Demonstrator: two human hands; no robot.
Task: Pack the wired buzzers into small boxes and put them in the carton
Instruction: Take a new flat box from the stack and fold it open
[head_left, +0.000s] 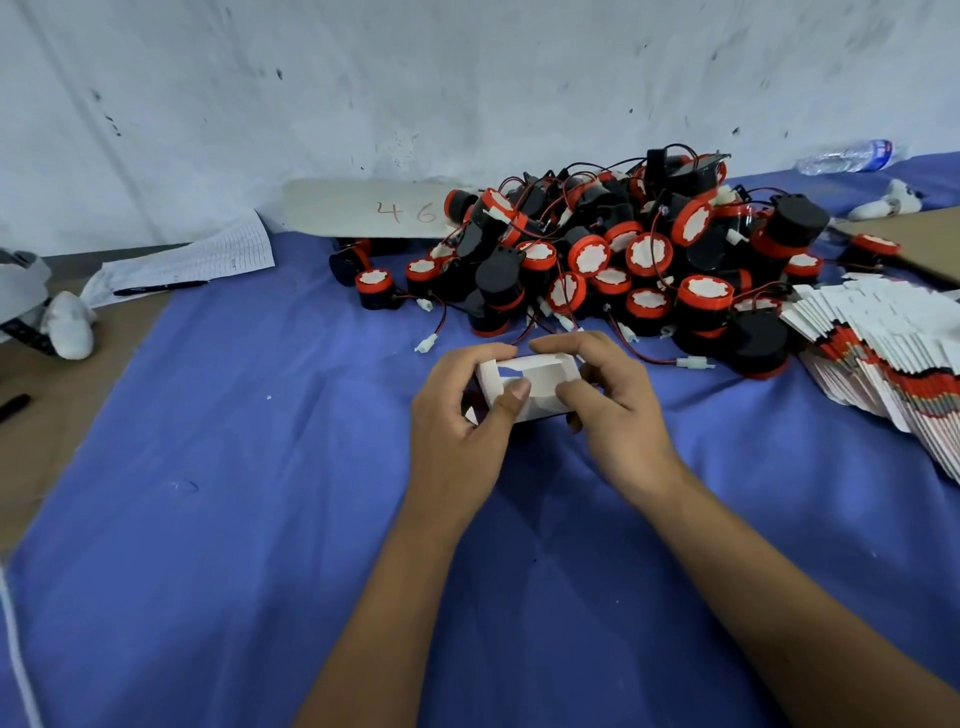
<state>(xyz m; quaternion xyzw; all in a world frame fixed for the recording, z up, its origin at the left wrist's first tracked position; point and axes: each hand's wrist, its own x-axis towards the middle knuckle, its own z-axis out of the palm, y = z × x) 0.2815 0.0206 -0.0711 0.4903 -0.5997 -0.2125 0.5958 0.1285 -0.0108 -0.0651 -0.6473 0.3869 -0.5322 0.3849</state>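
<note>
A small white box (535, 387) is held between both hands above the blue cloth (260, 493). My left hand (462, 415) grips its left end, thumb on the near side. My right hand (613, 405) grips the right end, thumb pressing the top flap. What is inside the box is hidden. Behind the hands lies a heap of black and red wired buzzers (613, 260) with red-black leads and white plugs. A fanned stack of flat, unfolded boxes (883, 358) lies at the right.
A white card marked "46" (374, 208) leans at the wall. A paper sheet (208, 257) with a pen (161, 287) lies at the left, near a white glove (70, 325). A water bottle (847, 156) lies far right. Brown cardboard (914, 239) sits at the right edge.
</note>
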